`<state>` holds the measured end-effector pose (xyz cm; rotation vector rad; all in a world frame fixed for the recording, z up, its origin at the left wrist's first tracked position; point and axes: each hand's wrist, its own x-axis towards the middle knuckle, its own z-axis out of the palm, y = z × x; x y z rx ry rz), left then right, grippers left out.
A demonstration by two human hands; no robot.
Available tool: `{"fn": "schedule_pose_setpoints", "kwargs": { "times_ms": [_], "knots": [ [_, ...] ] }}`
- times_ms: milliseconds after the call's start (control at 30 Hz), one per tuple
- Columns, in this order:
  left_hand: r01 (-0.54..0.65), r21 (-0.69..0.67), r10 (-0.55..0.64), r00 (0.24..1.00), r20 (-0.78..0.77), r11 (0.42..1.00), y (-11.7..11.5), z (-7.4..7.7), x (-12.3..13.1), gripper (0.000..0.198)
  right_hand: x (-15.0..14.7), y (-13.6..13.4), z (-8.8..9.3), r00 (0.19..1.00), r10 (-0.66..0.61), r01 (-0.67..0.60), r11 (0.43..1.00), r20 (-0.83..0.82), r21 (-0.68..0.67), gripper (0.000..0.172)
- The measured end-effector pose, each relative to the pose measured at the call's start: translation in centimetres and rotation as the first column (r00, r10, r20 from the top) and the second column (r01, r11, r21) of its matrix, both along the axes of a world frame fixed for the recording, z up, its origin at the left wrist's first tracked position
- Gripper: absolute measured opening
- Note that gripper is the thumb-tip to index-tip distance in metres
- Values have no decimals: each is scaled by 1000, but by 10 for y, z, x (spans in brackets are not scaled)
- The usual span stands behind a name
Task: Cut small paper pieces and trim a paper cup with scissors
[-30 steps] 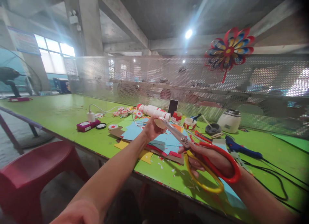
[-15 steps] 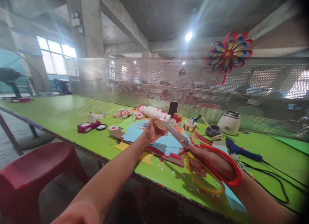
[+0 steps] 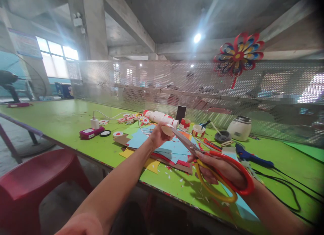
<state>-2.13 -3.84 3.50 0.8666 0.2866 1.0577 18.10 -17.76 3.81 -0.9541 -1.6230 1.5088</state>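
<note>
Just above the green table, a small pale disc is pinched between the thumb and fingertips of the left hand, which are closed on its left side. The disc's right edge is met by the blade tips of the scissors. Whether the blades are parted round it or merely touch it cannot be told, as that spot is small and blurred. The scissors are gripped by the right hand, whose fingers are threaded through the red and yellow loops and curled shut on them.

On the table, a pink device is seen at the left, coloured paper sheets are spread under the hands, and a blue glue gun and a white pot are set to the right. A red chair is placed before the near-left edge. A perforated screen is fixed along the far side, and a paper flower is hung on it.
</note>
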Motion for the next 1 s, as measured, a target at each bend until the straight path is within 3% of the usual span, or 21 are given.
{"fn": "schedule_pose_setpoints", "kwargs": {
  "times_ms": [367, 500, 633, 767, 867, 1000],
  "knots": [
    [-45, 86, 50, 997, -54, 995, 11, -3, 1, 24, 3, 7, -3, 981, -48, 10, 979, 187, 203, 35],
    [-57, 109, 60, 998, -26, 992, 11, -1, 0, 22, -3, -1, 9, 939, -82, -41, 938, 335, 345, 48],
    [-41, 159, 42, 999, -5, 986, 8, 0, -1, 24, -6, -3, 14, 886, -190, -35, 882, 423, 469, 46],
    [-32, 254, 32, 999, 4, 967, 4, 1, -3, 25, -3, 7, 3, 852, -288, 19, 852, 438, 523, 26],
    [-64, 322, 62, 998, 17, 944, 3, 3, -4, 30, 5, 19, -10, 825, -373, 77, 819, 425, 569, 26],
    [-154, 394, 150, 988, 41, 906, 4, 5, -3, 41, 14, 34, -22, 753, -512, 118, 724, 414, 680, 23]
  ]
}}
